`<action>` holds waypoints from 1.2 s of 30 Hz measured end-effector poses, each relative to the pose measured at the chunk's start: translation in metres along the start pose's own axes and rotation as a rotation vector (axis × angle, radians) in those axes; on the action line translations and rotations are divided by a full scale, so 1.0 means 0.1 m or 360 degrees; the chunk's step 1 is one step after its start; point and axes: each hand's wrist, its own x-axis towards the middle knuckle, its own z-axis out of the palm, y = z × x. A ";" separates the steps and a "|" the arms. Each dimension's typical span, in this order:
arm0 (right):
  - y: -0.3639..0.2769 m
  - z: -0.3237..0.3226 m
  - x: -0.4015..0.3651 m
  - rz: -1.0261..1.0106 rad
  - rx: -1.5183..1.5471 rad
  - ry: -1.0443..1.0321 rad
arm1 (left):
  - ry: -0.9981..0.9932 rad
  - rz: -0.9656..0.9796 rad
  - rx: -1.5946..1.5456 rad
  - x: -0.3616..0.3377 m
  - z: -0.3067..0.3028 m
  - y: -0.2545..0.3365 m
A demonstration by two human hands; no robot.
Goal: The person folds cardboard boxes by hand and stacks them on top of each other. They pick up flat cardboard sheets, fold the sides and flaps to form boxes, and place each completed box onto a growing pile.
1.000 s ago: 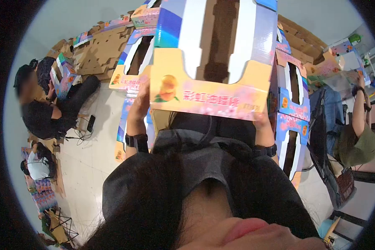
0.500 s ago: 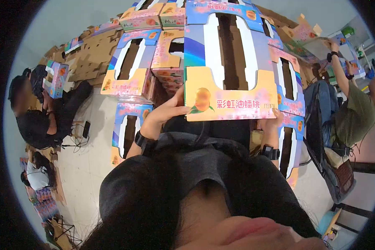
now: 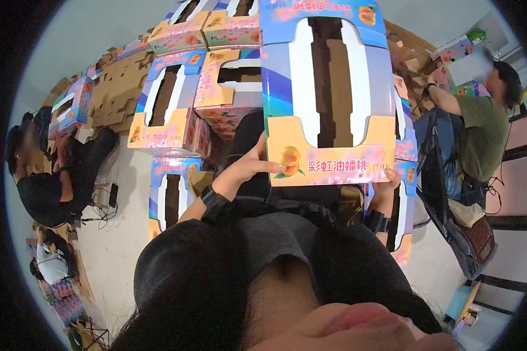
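Observation:
A printed peach carton point(image 3: 358, 88), with orange end panels, a blue and purple side and an open slot between white flaps, is held up in front of my body. My left hand point(image 3: 249, 169) is closed on its lower left corner, with the thumb on the front and the fingers hidden behind. At the lower right corner my right hand point(image 3: 385, 182) grips the same carton, its fingertips showing on the orange panel. Through the slot the carton's brown inside shows. Both wrists wear dark bands.
Stacked peach cartons point(image 3: 164, 131) stand behind and to the left, with more under the right hand. Flat cardboard sheets point(image 3: 117, 85) lie at the back left. One seated co-worker point(image 3: 38, 184) holds a carton at left; another co-worker point(image 3: 480, 126) is at right.
The carton has come slightly lower and looks larger, with both hands still on it. The co-worker at left has raised their carton; the co-worker at right has lowered an arm.

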 end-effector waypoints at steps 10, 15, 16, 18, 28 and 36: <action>-0.02 0.20 0.04 -0.0061 0.0035 -0.0214 | 0.0146 -0.0242 -0.0091 -0.08 -0.11 -0.09; -0.23 0.54 0.04 0.0000 -0.0150 -0.0165 | 0.0160 -0.0184 -0.0231 -0.08 -0.22 -0.29; -0.28 0.63 0.03 0.0026 -0.0217 -0.0127 | 0.0157 -0.0170 -0.0251 -0.08 -0.22 -0.31; -0.34 0.76 0.02 0.0047 -0.0228 0.0015 | 0.0149 -0.0141 -0.0295 -0.07 -0.18 -0.33; -0.09 0.68 0.25 -0.0003 0.0116 0.0109 | 0.0134 -0.0006 -0.0151 0.17 0.20 -0.04; -0.20 0.54 0.36 -0.0374 0.0523 0.0578 | -0.0053 -0.0023 0.0130 0.61 0.55 -0.03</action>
